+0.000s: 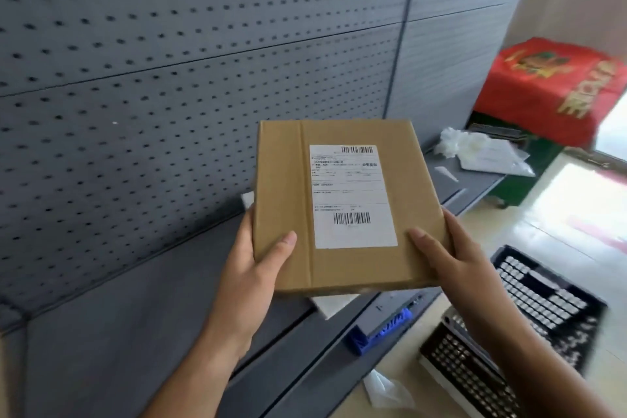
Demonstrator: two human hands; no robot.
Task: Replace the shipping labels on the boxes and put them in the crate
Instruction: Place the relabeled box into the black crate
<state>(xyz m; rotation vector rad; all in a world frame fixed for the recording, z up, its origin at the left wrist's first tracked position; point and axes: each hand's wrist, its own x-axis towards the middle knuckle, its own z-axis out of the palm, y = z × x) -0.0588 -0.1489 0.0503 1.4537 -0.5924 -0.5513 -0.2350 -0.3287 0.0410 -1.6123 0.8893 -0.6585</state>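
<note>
Cardboard box [346, 207] label-up, lengthwise away

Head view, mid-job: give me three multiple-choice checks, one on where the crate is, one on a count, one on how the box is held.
1. The black crate lies: A above the box; B left of it; C lower right of it.
2. Barcodes on the white label: A one; B two; C four.
3. The box is: A gripped by both hands; B held by one hand; C lying alone.
Key: 1 C, its lattice shows low at the right; 2 B, one at the top, one near the bottom; 3 A, left hand and right hand each grip a near corner, thumbs on top.
</note>
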